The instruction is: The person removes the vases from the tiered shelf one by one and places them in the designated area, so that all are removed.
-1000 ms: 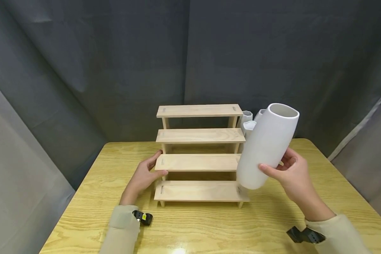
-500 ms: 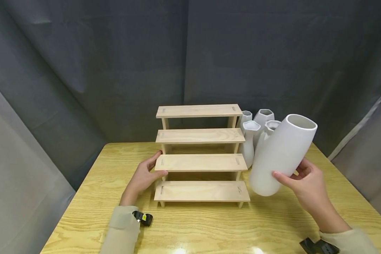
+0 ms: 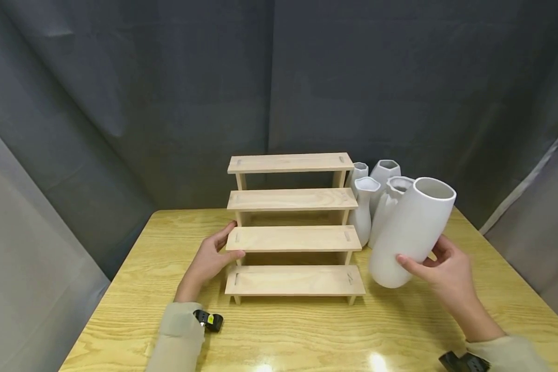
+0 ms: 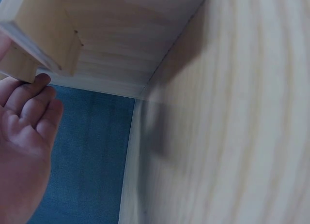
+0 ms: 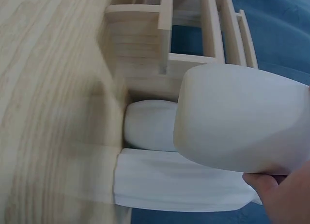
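My right hand grips a large smooth white vase low on its side, with the thumb across the front. The vase leans with its wide mouth up and to the right; in the right wrist view its base hangs above the table. My left hand holds the left side of a four-step wooden display rack, thumb at the front and fingers farther back. In the left wrist view the left hand's fingers bend at the rack's side board.
Several smaller white vases stand right of the rack: a flared-neck vase, a ruffled vase partly hidden by the held one, and an angular-mouthed vase behind. The wooden table ends before a dark grey curtain.
The large vase first moved right and down, away from the rack, uncovering the smaller vases; lately it shifted slightly left and lower. The left hand stays on the rack.
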`<state>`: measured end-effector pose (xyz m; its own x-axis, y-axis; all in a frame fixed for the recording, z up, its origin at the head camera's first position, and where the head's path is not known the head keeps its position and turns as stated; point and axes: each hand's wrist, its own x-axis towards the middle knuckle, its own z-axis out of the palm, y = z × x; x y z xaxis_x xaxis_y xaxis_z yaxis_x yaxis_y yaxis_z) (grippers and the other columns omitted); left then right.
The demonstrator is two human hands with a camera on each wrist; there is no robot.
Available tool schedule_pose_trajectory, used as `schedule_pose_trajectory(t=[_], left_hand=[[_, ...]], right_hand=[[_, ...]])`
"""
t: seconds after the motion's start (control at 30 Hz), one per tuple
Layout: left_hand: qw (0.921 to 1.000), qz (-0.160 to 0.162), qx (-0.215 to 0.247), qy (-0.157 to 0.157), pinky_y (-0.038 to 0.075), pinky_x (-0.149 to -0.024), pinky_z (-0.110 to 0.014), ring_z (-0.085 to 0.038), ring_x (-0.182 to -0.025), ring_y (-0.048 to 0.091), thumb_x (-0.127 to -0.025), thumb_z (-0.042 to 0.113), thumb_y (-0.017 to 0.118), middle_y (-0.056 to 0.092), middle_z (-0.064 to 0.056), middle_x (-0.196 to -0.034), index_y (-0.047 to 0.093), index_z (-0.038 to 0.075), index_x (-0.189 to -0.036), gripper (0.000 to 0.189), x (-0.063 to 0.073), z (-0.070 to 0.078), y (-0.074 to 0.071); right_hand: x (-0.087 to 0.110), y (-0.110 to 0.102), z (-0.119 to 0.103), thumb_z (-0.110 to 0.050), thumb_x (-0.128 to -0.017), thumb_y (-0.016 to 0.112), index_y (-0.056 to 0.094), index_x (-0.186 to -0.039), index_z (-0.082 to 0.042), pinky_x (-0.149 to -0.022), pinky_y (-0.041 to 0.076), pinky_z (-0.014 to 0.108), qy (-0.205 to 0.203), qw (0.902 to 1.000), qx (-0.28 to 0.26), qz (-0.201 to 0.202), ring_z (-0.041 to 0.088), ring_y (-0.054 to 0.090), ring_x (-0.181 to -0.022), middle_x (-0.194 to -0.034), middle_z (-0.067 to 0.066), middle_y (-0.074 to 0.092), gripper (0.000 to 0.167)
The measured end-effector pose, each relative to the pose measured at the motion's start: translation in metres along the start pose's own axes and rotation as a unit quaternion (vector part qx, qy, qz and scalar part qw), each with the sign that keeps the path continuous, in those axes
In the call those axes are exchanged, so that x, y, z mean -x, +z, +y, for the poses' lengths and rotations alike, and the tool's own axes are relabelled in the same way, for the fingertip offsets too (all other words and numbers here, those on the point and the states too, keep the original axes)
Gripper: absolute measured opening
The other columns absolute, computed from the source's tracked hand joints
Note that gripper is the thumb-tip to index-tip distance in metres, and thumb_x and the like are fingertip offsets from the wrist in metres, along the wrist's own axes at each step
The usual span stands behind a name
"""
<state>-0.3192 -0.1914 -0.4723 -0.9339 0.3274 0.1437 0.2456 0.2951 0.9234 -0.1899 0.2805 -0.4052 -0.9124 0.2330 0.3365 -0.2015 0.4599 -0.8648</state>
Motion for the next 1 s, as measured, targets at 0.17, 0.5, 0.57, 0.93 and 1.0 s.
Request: schedule_pose_trajectory(t=[0.17,0.5,0.57,0.93,1.0], left_hand=[[0.9999,0.007,-0.002,0.008,0.025,-0.116,-0.047,-0.026,-0.145,0.026,-0.086,0.036,0.078,0.03,0.01,-0.157,0.033,0.024,-0.155,0.083,0.001,-0.004,0.002],[0.9997,0.011,-0.004,0.022,0.024,-0.116,-0.051,-0.027,-0.145,0.027,-0.086,0.038,0.078,0.031,0.009,-0.157,0.034,0.024,-0.155,0.083,0.0,-0.003,0.001],[0.9998,0.007,-0.007,0.02,0.024,-0.116,-0.05,-0.026,-0.145,0.027,-0.087,0.036,0.077,0.031,0.008,-0.157,0.034,0.023,-0.155,0.082,0.0,-0.002,0.001],[0.9998,0.013,0.003,0.015,0.026,-0.115,-0.049,-0.027,-0.143,0.03,-0.085,0.036,0.079,0.032,0.01,-0.156,0.035,0.024,-0.154,0.082,-0.001,-0.002,0.001],[0.9997,0.016,0.005,0.015,0.027,-0.115,-0.049,-0.027,-0.142,0.032,-0.085,0.036,0.079,0.033,0.009,-0.155,0.036,0.023,-0.154,0.083,-0.001,-0.003,0.001]], right_hand=[[-0.002,0.007,0.008,-0.014,-0.08,0.085,0.049,-0.138,0.0,-0.076,0.052,0.013,-0.001,0.9999,0.015,0.0,0.003,0.06,-0.096,-0.124,0.008,0.057,0.071],[-0.011,0.02,0.023,-0.018,-0.079,0.086,0.049,-0.139,0.0,-0.08,0.05,0.011,-0.002,0.9997,0.023,-0.006,0.004,0.054,-0.108,-0.13,0.014,0.054,0.072],[-0.011,0.022,0.027,-0.019,-0.079,0.086,0.049,-0.139,0.0,-0.081,0.049,0.011,0.0,0.9997,0.025,-0.007,0.005,0.053,-0.109,-0.131,0.015,0.054,0.072],[-0.016,0.033,0.038,-0.016,-0.078,0.086,0.051,-0.139,-0.002,-0.083,0.049,0.012,0.002,1.0,0.007,-0.006,0.007,0.053,-0.112,-0.132,0.012,0.053,0.072],[-0.018,0.034,0.04,-0.019,-0.078,0.086,0.05,-0.14,-0.002,-0.084,0.048,0.011,0.002,0.9998,0.016,-0.007,0.01,0.052,-0.114,-0.133,0.012,0.053,0.074]])
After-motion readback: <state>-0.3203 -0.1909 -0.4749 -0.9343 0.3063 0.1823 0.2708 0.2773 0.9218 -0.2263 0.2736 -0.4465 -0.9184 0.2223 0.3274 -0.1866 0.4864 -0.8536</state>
